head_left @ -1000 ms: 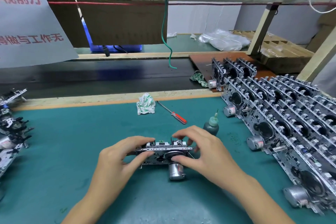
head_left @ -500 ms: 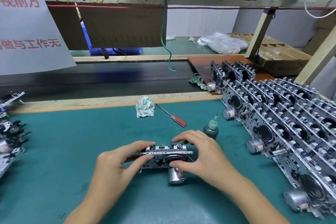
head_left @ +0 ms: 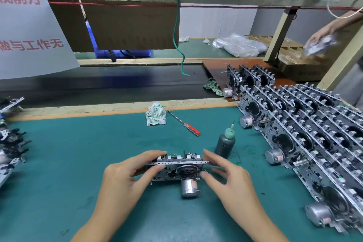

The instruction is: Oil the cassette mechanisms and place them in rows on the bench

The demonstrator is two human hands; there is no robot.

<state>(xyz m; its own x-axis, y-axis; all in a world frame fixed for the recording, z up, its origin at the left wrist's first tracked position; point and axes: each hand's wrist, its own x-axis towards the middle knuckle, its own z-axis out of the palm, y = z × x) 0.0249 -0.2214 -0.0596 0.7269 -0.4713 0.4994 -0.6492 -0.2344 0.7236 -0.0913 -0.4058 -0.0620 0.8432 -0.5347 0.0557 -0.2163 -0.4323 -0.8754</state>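
Note:
A metal cassette mechanism (head_left: 176, 165) with a silver motor on its near side stands on its edge on the green mat (head_left: 68, 153), at the centre. My left hand (head_left: 121, 179) pinches its left end between thumb and fingers. My right hand (head_left: 231, 180) is at its right end with the fingers spread and nearly straight, their tips at or just off the frame. A dark oil bottle (head_left: 225, 143) with a green nozzle stands just behind and to the right. Several rows of mechanisms (head_left: 306, 135) stand on edge along the right side of the bench.
A red-handled screwdriver (head_left: 184, 124) and a crumpled cloth (head_left: 155, 114) lie behind the work spot. More mechanisms (head_left: 9, 143) are piled at the left edge. A dark conveyor belt (head_left: 98, 84) runs behind the mat. Another person's hand (head_left: 318, 39) holds a part at the far right.
My right hand has come off the top of the mechanism and moved right, its fingers spreading. The oil bottle now shows fully. Another person's hand has appeared at the far right.

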